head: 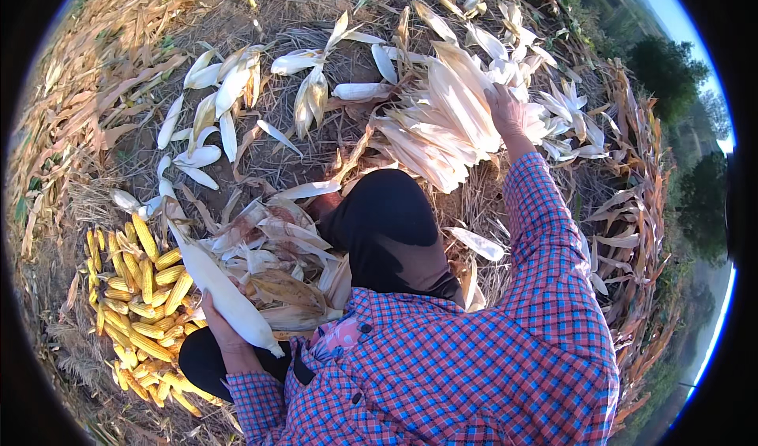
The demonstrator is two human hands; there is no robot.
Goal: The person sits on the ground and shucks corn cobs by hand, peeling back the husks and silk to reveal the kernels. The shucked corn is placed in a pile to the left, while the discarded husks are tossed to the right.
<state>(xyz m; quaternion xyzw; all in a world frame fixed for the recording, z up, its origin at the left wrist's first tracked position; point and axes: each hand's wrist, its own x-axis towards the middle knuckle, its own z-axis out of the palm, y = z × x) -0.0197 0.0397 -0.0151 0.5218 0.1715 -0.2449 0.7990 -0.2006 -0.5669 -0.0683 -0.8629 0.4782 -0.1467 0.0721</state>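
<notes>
My left hand (225, 327) holds a long ear of corn in pale husk (222, 289) near its lower end, above my bent left knee. The ear slants up and left, and its narrow end reaches past the heap of bare yellow corn cobs (142, 304). Stretched out ahead, my right hand (506, 111) is at the right edge of a fanned stack of loose corn husks (456, 108) and touches them. Its fingertips are partly hidden among the husks, so whether they grip one cannot be told.
Several unhusked ears (237, 82) lie scattered ahead on the straw-covered ground (272, 108). More pale ears (568, 114) lie beyond my right hand. Torn husks (290, 286) are piled between my legs. Dry corn stalks (639, 209) line the right side, and stalks (112, 73) cover the far left.
</notes>
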